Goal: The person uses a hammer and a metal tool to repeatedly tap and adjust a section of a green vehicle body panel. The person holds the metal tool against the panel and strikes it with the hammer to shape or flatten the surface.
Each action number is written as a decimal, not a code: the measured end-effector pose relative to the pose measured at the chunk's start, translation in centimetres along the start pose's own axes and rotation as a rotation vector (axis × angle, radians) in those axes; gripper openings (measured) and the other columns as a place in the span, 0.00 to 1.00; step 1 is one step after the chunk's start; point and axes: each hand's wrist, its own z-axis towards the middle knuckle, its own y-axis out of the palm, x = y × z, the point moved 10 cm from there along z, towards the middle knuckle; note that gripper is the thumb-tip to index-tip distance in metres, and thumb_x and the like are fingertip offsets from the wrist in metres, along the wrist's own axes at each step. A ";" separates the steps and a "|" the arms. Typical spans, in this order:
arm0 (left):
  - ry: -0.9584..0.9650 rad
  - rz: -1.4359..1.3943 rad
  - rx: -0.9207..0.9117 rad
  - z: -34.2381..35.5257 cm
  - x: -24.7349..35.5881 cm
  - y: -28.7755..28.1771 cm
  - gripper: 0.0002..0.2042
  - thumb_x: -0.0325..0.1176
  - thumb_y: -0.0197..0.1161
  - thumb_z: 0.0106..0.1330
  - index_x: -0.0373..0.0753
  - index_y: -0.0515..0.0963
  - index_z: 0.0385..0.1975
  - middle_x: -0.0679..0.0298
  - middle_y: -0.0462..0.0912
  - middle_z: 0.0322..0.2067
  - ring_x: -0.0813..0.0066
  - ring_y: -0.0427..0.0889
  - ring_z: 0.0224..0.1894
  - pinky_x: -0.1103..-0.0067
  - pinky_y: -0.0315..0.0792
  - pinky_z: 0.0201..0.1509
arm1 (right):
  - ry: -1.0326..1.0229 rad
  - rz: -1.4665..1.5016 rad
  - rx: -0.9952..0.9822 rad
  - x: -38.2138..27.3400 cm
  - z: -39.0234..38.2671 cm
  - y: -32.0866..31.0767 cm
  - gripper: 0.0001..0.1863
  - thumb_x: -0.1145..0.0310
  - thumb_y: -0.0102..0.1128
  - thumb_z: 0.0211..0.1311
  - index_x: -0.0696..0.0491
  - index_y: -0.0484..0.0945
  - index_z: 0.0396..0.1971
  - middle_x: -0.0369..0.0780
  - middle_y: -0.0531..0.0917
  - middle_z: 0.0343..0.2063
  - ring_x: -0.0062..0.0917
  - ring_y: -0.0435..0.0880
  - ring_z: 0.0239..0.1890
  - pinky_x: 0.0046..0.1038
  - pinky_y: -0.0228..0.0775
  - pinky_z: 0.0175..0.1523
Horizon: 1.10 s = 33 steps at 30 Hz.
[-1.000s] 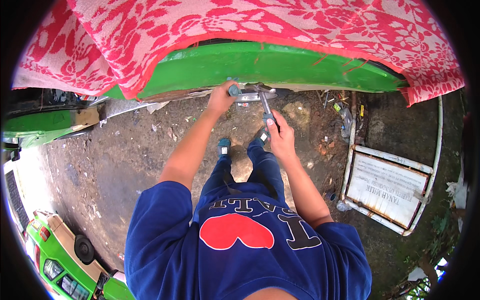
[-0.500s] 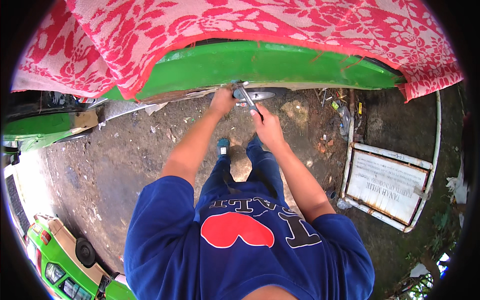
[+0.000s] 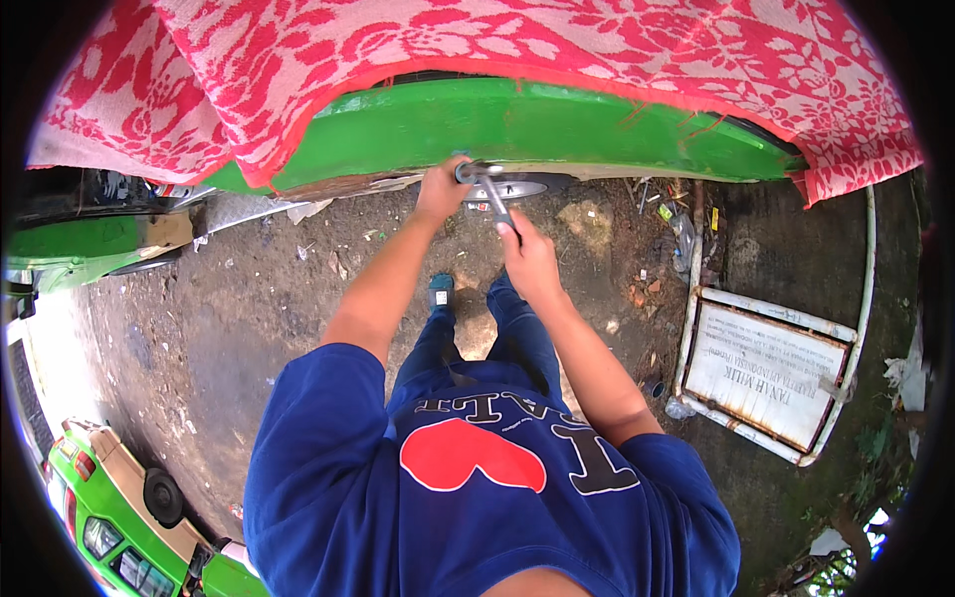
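My right hand (image 3: 531, 261) is closed round the dark grip of a hammer (image 3: 493, 194), whose silver shaft slants up to the left. The hammer's head is at the lower edge of a green car body panel (image 3: 428, 124). My left hand (image 3: 441, 189) is closed on a round grey metal piece (image 3: 464, 173) beside the hammer head, against that same edge. The fingers partly hide this piece, so its full shape cannot be made out. Below the edge, bare brown and pale patches show along the panel.
A red and pink flowered cloth (image 3: 348, 40) drapes over the car. An oval silver-and-black part (image 3: 522, 188) lies beneath the panel. To the right leans a rusty white framed sign (image 3: 766, 363). Litter dots the dirt ground (image 3: 239, 328). Another green car (image 3: 129, 517) stands at lower left.
The hammer's head has shifted slightly right, its shaft now a little more upright. My left hand has risen slightly against the panel edge. Both hands keep their hold.
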 end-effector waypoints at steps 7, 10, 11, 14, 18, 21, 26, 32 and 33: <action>-0.002 0.043 -0.005 -6.1 -3.5 -0.7 0.14 0.23 0.65 0.54 0.41 0.78 0.42 0.55 0.84 0.40 0.52 0.83 0.45 0.67 0.77 0.48 | 0.161 0.198 0.082 2.9 -1.8 -1.0 0.19 0.63 0.56 0.71 0.60 0.76 0.54 0.42 0.83 0.26 0.23 0.83 0.28 0.27 0.75 0.37; 0.141 0.031 -0.035 -7.3 -1.6 -0.8 0.17 0.19 0.64 0.52 0.41 0.77 0.43 0.58 0.83 0.45 0.52 0.81 0.50 0.66 0.75 0.52 | 0.138 0.223 0.077 4.2 -1.9 -1.6 0.19 0.63 0.56 0.72 0.60 0.75 0.56 0.38 0.81 0.25 0.20 0.81 0.27 0.25 0.74 0.36; 0.154 0.027 -0.043 -7.3 -0.8 -0.8 0.18 0.18 0.63 0.51 0.41 0.77 0.43 0.58 0.83 0.45 0.52 0.81 0.51 0.66 0.75 0.53 | 0.144 0.226 0.075 4.4 -2.0 -1.9 0.20 0.62 0.56 0.72 0.60 0.75 0.56 0.38 0.81 0.25 0.19 0.80 0.26 0.24 0.74 0.35; 0.187 0.010 -0.055 -7.1 1.4 -1.0 0.19 0.15 0.62 0.49 0.40 0.75 0.43 0.58 0.82 0.46 0.51 0.79 0.52 0.65 0.75 0.54 | 0.192 0.261 0.069 4.8 -2.4 -2.4 0.20 0.62 0.56 0.72 0.59 0.75 0.56 0.36 0.80 0.25 0.16 0.77 0.25 0.22 0.72 0.31; 0.248 -0.019 -0.042 -6.6 2.9 -1.4 0.18 0.16 0.61 0.50 0.40 0.75 0.41 0.58 0.81 0.45 0.50 0.79 0.52 0.65 0.74 0.53 | 0.284 0.300 0.057 5.0 -3.6 -2.7 0.20 0.62 0.57 0.72 0.58 0.76 0.56 0.34 0.80 0.25 0.12 0.75 0.25 0.19 0.68 0.27; 0.276 -0.010 -0.041 -5.9 3.6 -1.3 0.17 0.16 0.60 0.51 0.39 0.74 0.41 0.59 0.81 0.46 0.50 0.79 0.52 0.65 0.74 0.53 | 0.307 0.272 0.061 5.5 -4.5 -3.1 0.19 0.62 0.57 0.72 0.57 0.76 0.56 0.33 0.80 0.25 0.12 0.75 0.25 0.19 0.68 0.27; 0.252 0.012 -0.072 -5.0 3.6 -0.9 0.17 0.16 0.61 0.51 0.40 0.74 0.41 0.59 0.81 0.46 0.51 0.79 0.51 0.65 0.75 0.52 | 0.284 0.209 0.080 6.5 -5.5 -4.0 0.20 0.61 0.56 0.72 0.56 0.75 0.58 0.33 0.79 0.28 0.12 0.75 0.27 0.19 0.69 0.27; 0.275 -0.004 -0.076 -4.6 4.0 -0.7 0.17 0.17 0.61 0.51 0.41 0.74 0.40 0.58 0.81 0.44 0.51 0.79 0.49 0.65 0.75 0.50 | 0.358 0.239 0.089 6.9 -6.2 -4.8 0.21 0.61 0.55 0.73 0.57 0.73 0.59 0.33 0.79 0.31 0.12 0.76 0.30 0.18 0.69 0.27; 0.283 -0.002 -0.074 -4.6 4.0 -0.7 0.16 0.17 0.61 0.51 0.41 0.74 0.40 0.58 0.81 0.43 0.50 0.79 0.49 0.65 0.75 0.50 | 0.342 0.248 0.115 6.7 -6.2 -4.9 0.21 0.60 0.55 0.73 0.57 0.74 0.58 0.33 0.79 0.28 0.13 0.76 0.28 0.19 0.69 0.27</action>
